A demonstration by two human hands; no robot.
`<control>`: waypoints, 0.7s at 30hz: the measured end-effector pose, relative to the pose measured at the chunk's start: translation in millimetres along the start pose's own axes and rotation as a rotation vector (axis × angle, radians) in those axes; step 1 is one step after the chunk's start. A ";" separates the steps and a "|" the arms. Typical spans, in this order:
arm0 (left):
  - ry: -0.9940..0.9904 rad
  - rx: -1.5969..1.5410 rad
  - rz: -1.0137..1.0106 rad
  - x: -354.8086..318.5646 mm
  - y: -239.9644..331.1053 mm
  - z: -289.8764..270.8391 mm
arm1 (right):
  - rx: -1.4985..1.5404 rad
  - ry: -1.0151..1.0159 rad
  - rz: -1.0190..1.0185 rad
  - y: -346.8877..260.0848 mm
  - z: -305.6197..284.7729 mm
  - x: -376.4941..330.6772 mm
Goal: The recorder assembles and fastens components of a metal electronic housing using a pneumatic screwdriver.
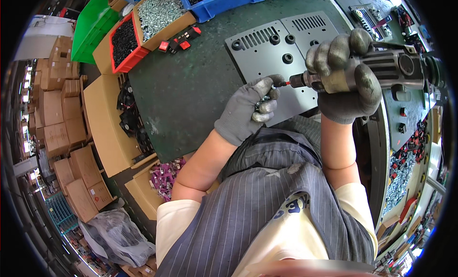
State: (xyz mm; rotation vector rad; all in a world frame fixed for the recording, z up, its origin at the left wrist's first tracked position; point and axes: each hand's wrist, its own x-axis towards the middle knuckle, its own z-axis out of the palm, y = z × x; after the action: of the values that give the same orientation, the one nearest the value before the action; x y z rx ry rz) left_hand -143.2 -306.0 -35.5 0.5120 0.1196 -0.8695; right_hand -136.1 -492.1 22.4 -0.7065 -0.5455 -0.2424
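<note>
Striped apron sits below the panel; over it our right hand closes round a driver, beside the panel our left hand (half-curled) clutches metal pieces.

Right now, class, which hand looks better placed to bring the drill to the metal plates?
Likely the right hand: it grips the drill over the metal plates, while the left hand has fingertips close to the drill's tip.

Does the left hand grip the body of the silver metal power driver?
No, the grey-gloved right hand grips the driver around its body.
</note>
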 end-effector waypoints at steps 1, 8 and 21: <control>-0.014 -0.005 -0.023 -0.1 -1.2 0.0 | -0.007 -0.010 -0.005 -0.6 1.7 -1.9; -0.127 -0.033 -0.138 3.1 0.8 8.9 | 0.057 -0.189 0.012 -8.2 -11.2 2.8; 0.371 2.179 0.470 97.5 64.9 16.3 | -0.217 0.403 0.016 -13.7 -65.5 35.1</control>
State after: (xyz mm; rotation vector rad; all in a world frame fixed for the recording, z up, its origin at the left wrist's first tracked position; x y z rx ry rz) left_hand -32.8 -347.3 -26.2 2.5852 -0.7019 -0.0736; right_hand -86.5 -547.3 8.0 -0.8460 -0.1293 -0.4221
